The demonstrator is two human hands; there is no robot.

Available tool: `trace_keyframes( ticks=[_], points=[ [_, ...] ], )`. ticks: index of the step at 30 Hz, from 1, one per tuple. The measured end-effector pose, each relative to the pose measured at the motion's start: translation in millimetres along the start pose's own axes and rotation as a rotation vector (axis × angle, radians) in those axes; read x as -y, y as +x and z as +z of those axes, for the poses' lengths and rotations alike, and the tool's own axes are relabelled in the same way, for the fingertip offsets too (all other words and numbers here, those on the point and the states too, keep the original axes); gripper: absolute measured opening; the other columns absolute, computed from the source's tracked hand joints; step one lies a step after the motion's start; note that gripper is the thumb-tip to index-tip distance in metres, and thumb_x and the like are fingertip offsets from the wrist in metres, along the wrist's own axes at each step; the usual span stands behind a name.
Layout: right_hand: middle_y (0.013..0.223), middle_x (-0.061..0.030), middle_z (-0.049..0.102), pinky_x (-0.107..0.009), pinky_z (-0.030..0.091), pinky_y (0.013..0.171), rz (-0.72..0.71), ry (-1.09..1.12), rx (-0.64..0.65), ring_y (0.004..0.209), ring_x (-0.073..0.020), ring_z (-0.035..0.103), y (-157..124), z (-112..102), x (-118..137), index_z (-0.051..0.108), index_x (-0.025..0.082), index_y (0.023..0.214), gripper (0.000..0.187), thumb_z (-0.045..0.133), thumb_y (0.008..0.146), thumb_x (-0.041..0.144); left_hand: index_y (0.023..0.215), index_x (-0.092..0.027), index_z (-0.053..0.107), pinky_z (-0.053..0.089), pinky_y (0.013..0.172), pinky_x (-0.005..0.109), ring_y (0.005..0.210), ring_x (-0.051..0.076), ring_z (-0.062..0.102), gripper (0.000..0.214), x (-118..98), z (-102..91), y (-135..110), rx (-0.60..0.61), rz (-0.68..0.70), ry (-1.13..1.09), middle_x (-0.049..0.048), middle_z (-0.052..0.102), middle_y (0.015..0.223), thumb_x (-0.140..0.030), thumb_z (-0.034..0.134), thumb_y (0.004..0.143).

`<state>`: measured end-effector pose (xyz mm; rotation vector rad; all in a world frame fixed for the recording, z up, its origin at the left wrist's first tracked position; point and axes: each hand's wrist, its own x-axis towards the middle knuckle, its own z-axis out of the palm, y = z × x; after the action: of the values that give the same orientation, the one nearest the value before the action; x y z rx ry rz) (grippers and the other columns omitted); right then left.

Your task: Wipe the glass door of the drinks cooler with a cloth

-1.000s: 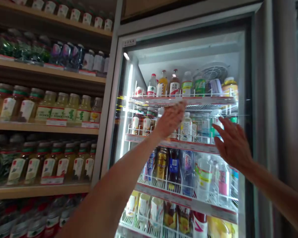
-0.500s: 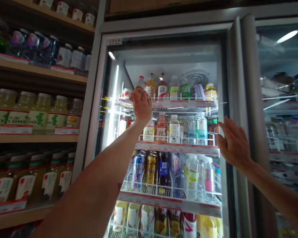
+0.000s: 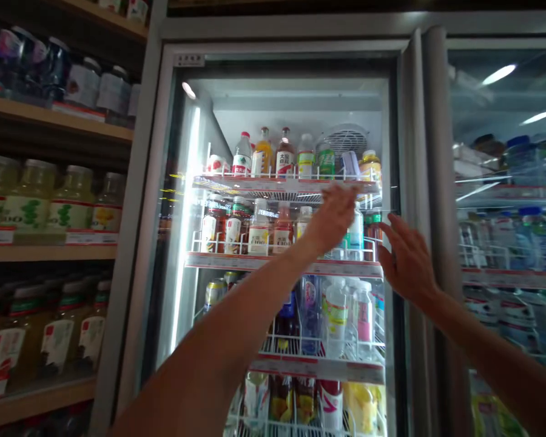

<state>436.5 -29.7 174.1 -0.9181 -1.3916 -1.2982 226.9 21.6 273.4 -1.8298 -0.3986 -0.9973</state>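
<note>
Left hand [image 3: 332,215] raised, fingers spread, empty, at second shelf [image 3: 282,264] bottles [image 3: 258,227] just beyond fingertips | right hand [image 3: 407,261] flat, fingers apart, bracing cooler door [image 3: 403,182] edge open.

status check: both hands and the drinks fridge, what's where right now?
Left hand open, empty, reaching at the white wire second shelf of the glass-door drinks fridge. Right hand open, flat by the door edge. Bottles crowd the shelf.

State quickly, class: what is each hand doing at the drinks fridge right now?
Left hand: open, holding nothing, reaching in at the second shelf.
Right hand: open, fingers spread, holding nothing, by the door edge.
</note>
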Motion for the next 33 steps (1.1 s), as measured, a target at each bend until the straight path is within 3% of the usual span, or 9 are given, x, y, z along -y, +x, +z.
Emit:
trace_keyframes(
  ticks=[3, 6, 8, 13, 17, 19, 24, 28, 33],
  points=[
    [0.142, -0.0107, 0.043, -0.047, 0.032, 0.109, -0.008, -0.003, -0.011, 0.133, -0.0234, 0.04, -1.0, -1.2, -1.0, 0.04, 0.021, 0.137, 0.047, 0.039, 0.091, 0.029, 0.126, -0.018, 0.049, 0.025, 0.118, 0.039, 0.135, 0.018, 0.038, 0.038, -12.2, 3.4, 4.2, 0.088, 0.158, 0.007, 0.0056, 0.047, 0.142, -0.023, 0.025, 0.096],
    [0.141, -0.0119, 0.043, -0.049, 0.032, 0.109, 0.033, -0.01, -0.032, 0.132, -0.0253, 0.04, -0.9, -4.2, -8.2, 0.043, 0.02, 0.135, 0.045, 0.039, 0.091, 0.031, 0.128, -0.014, 0.047, 0.022, 0.117, 0.049, 0.14, 0.025, 0.03, 0.039, -0.7, 0.6, 9.6, -0.074, -0.309, 0.091, 0.0111, 0.042, 0.144, -0.023, 0.03, 0.094],
    [0.142, -0.0129, 0.042, -0.049, 0.032, 0.109, 0.055, 0.014, -0.044, 0.132, -0.0259, 0.04, 1.8, -6.0, -8.9, 0.043, 0.018, 0.135, 0.045, 0.037, 0.092, 0.03, 0.133, -0.012, 0.042, 0.019, 0.117, 0.055, 0.142, 0.029, 0.024, 0.042, -5.5, 4.5, 11.6, -0.119, -0.401, 0.094, 0.0139, 0.038, 0.147, -0.017, 0.029, 0.093],
    [0.144, -0.0123, 0.04, -0.047, 0.034, 0.109, 0.051, 0.142, -0.072, 0.134, -0.0245, 0.038, 8.6, -8.9, 0.4, 0.04, 0.018, 0.139, 0.048, 0.034, 0.092, 0.027, 0.131, -0.026, 0.045, 0.023, 0.119, 0.036, 0.138, 0.016, 0.033, 0.039, -21.6, 10.4, -0.1, 0.088, 0.215, -0.03, -0.001, 0.043, 0.145, -0.024, 0.031, 0.095],
    [0.145, -0.0114, 0.038, -0.05, 0.034, 0.11, 0.083, 0.194, -0.05, 0.135, -0.026, 0.037, 8.9, -12.7, -1.5, 0.038, 0.02, 0.14, 0.049, 0.034, 0.092, 0.028, 0.131, -0.02, 0.046, 0.019, 0.117, 0.054, 0.143, 0.026, 0.021, 0.04, 28.7, -14.5, -20.6, -0.187, -0.469, 0.091, 0.0079, 0.038, 0.147, -0.024, 0.035, 0.093],
    [0.146, -0.0104, 0.037, -0.048, 0.034, 0.11, 0.08, 0.257, -0.074, 0.135, -0.0247, 0.036, 13.3, -10.9, 4.6, 0.037, 0.021, 0.141, 0.049, 0.034, 0.092, 0.028, 0.134, -0.017, 0.043, 0.018, 0.116, 0.057, 0.144, 0.03, 0.013, 0.043, 34.1, -18.2, -29.5, -0.234, -0.609, 0.113, 0.0117, 0.031, 0.151, -0.024, 0.036, 0.092],
    [0.147, -0.0051, 0.036, -0.04, 0.035, 0.113, -0.025, 0.482, -0.017, 0.137, -0.0168, 0.033, 34.1, 17.6, 70.3, 0.023, 0.022, 0.147, 0.052, 0.024, 0.095, 0.027, 0.144, -0.012, 0.025, 0.024, 0.118, 0.042, 0.145, 0.022, 0.014, 0.055, -24.7, 3.6, -47.3, 0.053, -0.229, 0.014, 0.0129, 0.026, 0.153, -0.033, 0.034, 0.094],
    [0.148, -0.0058, 0.032, -0.045, 0.034, 0.113, 0.02, 0.384, 0.076, 0.139, -0.0212, 0.027, 42.6, 50.3, 114.7, 0.026, 0.022, 0.146, 0.052, 0.024, 0.095, 0.033, 0.146, -0.007, 0.012, 0.022, 0.114, 0.055, 0.143, 0.033, 0.016, 0.086, -17.3, -16.1, -98.5, 0.06, -0.377, 0.116, 0.0219, 0.019, 0.153, -0.058, 0.045, 0.085],
    [0.139, -0.0081, 0.046, -0.055, 0.031, 0.109, 0.05, 0.176, -0.053, 0.133, -0.0291, 0.037, 65.3, 66.8, 61.3, 0.05, 0.022, 0.13, 0.046, 0.036, 0.092, 0.042, 0.148, -0.016, -0.003, 0.027, 0.11, 0.058, 0.141, 0.033, 0.022, 0.082, 40.3, -70.4, -208.1, 0.058, -0.486, 0.32, 0.0207, 0.025, 0.151, -0.056, 0.037, 0.089]
  ],
)
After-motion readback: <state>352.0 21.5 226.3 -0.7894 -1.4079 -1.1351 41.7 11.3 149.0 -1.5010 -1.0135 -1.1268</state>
